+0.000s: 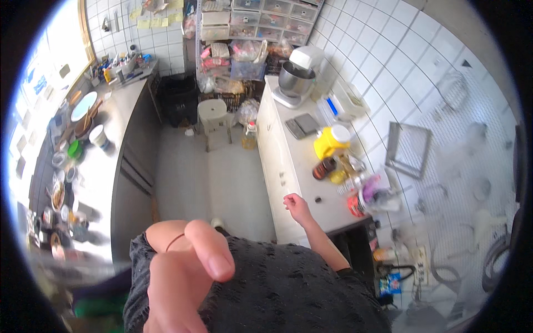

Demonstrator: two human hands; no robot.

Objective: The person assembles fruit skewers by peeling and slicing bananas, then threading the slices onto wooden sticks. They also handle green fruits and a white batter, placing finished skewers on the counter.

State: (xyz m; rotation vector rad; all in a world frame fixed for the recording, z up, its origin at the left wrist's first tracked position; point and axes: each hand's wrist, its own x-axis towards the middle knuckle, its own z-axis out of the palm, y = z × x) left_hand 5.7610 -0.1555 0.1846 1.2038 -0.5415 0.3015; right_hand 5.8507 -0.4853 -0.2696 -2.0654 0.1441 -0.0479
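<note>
My left hand (179,274) is raised close to the camera at the lower left, its thumb and a bent finger showing; nothing is seen in it, and its lower part is cut off by the picture's edge. Over the near edge of the white counter (291,183) is my right hand (296,208), fingers loosely curled, with no object visible in it. A small dark round cap (318,200) lies on the counter just right of that hand. Beyond it are a dark brown bottle (324,168), a yellow jug with a white lid (332,141) and a flat kitchen scale (302,125).
A stand mixer (296,79) stands at the counter's far end. Along the left runs a steel worktop (120,108) with bowls and a white tub (98,136). On the floor ahead are a white stool (212,110), an oil bottle (249,136) and a black bin (178,98).
</note>
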